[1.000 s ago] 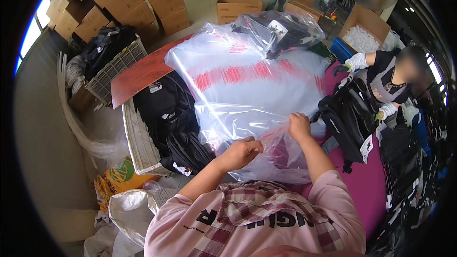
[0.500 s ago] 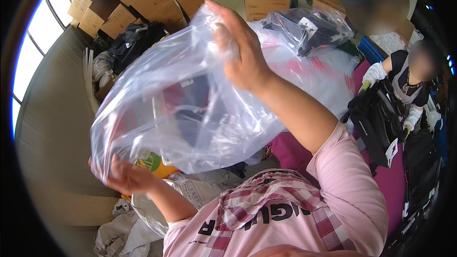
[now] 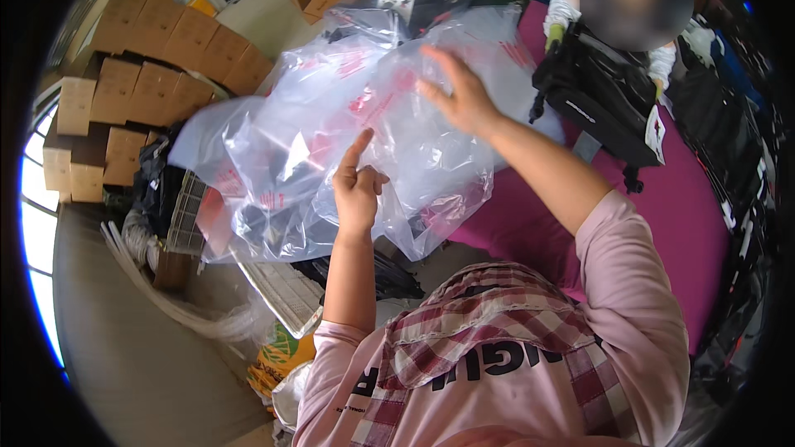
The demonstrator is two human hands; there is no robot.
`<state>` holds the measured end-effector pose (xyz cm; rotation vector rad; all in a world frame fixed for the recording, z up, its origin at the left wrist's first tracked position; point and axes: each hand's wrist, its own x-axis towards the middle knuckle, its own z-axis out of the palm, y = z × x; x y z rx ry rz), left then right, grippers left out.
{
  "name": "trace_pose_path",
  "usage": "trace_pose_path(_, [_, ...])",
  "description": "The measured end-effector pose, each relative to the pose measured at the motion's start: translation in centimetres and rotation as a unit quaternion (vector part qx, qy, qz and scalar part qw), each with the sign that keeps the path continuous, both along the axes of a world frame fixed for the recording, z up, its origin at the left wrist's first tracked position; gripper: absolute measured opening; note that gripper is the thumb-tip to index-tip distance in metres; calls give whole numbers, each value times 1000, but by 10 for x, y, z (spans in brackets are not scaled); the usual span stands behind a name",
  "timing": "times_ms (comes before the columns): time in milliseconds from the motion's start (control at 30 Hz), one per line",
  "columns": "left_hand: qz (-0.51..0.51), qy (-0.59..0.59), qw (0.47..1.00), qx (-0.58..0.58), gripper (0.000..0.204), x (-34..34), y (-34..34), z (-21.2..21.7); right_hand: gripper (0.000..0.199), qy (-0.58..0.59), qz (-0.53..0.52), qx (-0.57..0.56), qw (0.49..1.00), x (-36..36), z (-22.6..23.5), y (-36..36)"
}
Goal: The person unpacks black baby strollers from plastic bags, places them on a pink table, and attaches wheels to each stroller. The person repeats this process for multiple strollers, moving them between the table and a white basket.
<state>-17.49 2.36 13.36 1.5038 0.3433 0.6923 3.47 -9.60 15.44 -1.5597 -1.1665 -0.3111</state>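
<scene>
A large, clear, red-printed plastic bag (image 3: pixel 273 157) lies rumpled below the left hand (image 3: pixel 357 186), which extends one finger, any grip unclear; the right hand (image 3: pixel 462 99) spreads wide and looks empty; flat palms working outward should smooth such slippery film best

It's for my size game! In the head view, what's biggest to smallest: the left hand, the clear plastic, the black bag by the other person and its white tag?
1. Clear plastic
2. Black bag
3. Left hand
4. White tag
</scene>
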Motion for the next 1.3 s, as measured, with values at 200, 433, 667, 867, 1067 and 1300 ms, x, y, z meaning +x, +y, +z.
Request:
trace_pose_path(200, [-18,-46,999,-22,65,145,-44,-7,50,92,222,-556,796,-99,-203,-121])
trace_pose_path(433, [-94,84,992,-3,68,270,-105,-42,20,59,-94,-441,891,-2,-272,-252])
trace_pose_path(667, [-232,102,966,57,68,366,-230,-15,42,364,-164,-394,828,29,-268,-440])
trace_pose_path(867, [-228,76,971,1,66,446,-278,5,39,622,-62,-2,780,95,-203,-542])
trace_pose_path(1067, [-239,140,957,-86,61,516,-303,3,10,569,-137,323,744,255,-213,-551])
trace_pose_path(1300, [-188,213,959,-6,3,555,-313,-38,71,741,-201,359,530,188,-287,-475])
